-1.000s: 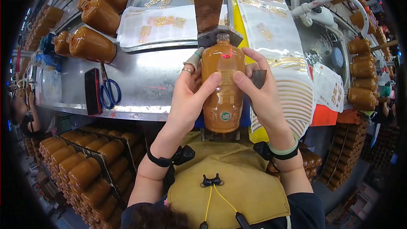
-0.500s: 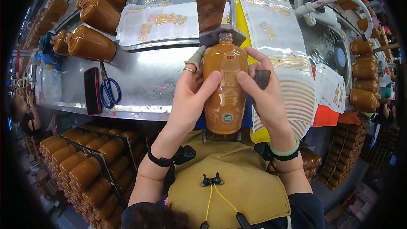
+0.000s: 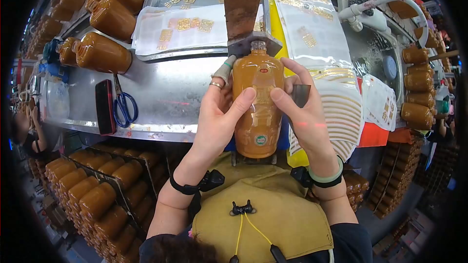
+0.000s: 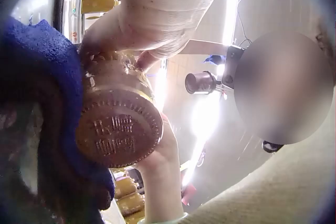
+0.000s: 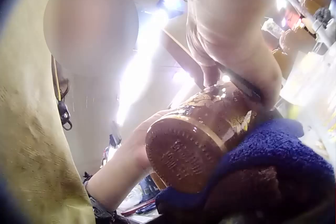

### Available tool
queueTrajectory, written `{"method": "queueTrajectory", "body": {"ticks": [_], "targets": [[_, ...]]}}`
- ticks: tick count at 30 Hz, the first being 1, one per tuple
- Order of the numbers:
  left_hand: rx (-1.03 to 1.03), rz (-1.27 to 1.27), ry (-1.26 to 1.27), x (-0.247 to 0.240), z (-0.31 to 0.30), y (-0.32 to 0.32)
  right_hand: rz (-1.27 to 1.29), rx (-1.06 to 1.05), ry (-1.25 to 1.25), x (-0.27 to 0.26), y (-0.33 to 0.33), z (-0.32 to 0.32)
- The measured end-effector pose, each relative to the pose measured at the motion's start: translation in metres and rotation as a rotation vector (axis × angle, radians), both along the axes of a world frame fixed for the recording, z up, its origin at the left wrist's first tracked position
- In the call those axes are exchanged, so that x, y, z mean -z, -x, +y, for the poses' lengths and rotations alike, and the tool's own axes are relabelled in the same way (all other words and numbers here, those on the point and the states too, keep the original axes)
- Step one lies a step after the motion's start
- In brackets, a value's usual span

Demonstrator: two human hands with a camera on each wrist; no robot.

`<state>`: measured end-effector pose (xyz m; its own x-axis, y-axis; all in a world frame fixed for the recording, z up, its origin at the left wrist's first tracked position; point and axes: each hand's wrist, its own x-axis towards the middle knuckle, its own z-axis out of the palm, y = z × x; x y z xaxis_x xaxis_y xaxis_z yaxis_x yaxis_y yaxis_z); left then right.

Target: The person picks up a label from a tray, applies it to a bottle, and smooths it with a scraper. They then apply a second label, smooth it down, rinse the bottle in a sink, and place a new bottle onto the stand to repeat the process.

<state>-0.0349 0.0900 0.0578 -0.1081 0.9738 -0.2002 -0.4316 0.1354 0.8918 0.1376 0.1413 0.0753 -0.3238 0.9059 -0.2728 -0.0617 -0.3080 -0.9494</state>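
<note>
In the head view a glossy brown bottle (image 3: 258,122) lies on its back, neck away from the person, with a small red mark near its shoulder and a green round mark low down. My left hand (image 3: 219,109) holds its left side, thumb on a gold decal (image 3: 264,95) on the front. On the other side my right hand (image 3: 307,112) grips it the same way, thumb by the decal. A dark flat scraper (image 3: 301,95) is tucked in the right hand's fingers. Both wrist views show the bottle's embossed base (image 4: 121,129) above a blue cloth (image 5: 268,150).
The bottle's neck meets a metal plate (image 3: 254,43) on a wooden post (image 3: 243,0). Gold decal sheets lie left (image 3: 146,31) and right (image 3: 312,34). Scissors (image 3: 126,107) and a phone (image 3: 104,107) lie left. Several brown bottles (image 3: 105,53) stand around; a faucet (image 3: 356,9) overhangs a sink.
Both hands and the bottle have shifted slightly toward the person. The thumbs keep nearly the same place on the front, and the scraper stays in the right hand.
</note>
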Motion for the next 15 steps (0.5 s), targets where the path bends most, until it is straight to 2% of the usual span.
{"method": "queueTrajectory", "body": {"ticks": [8,10,15], "targets": [[-0.002,0.028,0.019,-0.004,0.0,0.0,0.026,0.026,-0.007,-0.002,0.005,0.001],[-0.009,0.042,0.019,-0.004,0.0,-0.001,-0.045,-0.012,-0.041,0.002,0.0,0.002],[-0.022,0.014,0.006,-0.007,0.001,-0.002,0.011,-0.045,0.02,-0.009,-0.003,0.022]]}}
